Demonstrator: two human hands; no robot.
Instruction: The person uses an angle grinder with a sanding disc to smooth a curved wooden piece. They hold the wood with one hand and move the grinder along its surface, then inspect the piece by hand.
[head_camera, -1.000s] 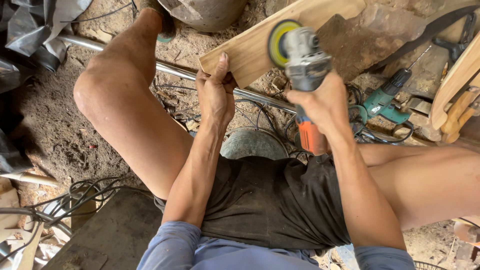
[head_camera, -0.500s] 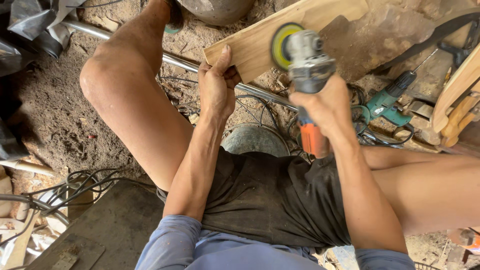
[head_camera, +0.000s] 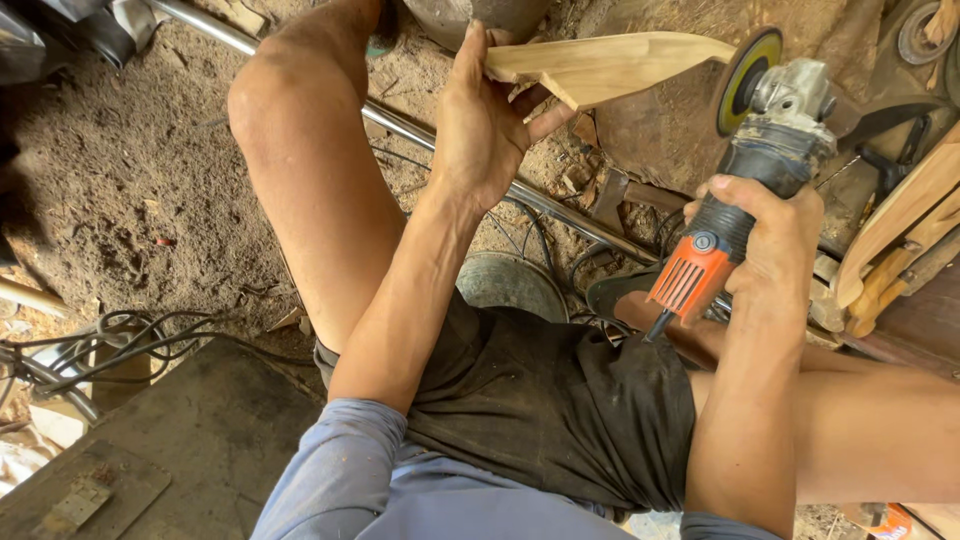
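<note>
My left hand (head_camera: 485, 125) grips a pale carved piece of wood (head_camera: 610, 65) by its left end and holds it up, tilted edge-on, near the top middle of the head view. My right hand (head_camera: 765, 240) is closed around the black and orange body of an angle grinder (head_camera: 745, 190). The grinder's round sanding disc (head_camera: 745, 80) sits just right of the wood's pointed tip, very close to it. I sit on the ground with bare knees spread wide.
A metal pipe (head_camera: 420, 135) runs diagonally over the dirt floor under my arms. Tangled cables (head_camera: 90, 340) lie at the left beside a dark board (head_camera: 190, 440). More shaped wood pieces (head_camera: 900, 230) lean at the right. A grey round object (head_camera: 515, 285) sits between my legs.
My left hand has lifted and turned the wood from flat to edge-on. The grinder has swung to the right, away from the board's face, with its disc now beside the tip.
</note>
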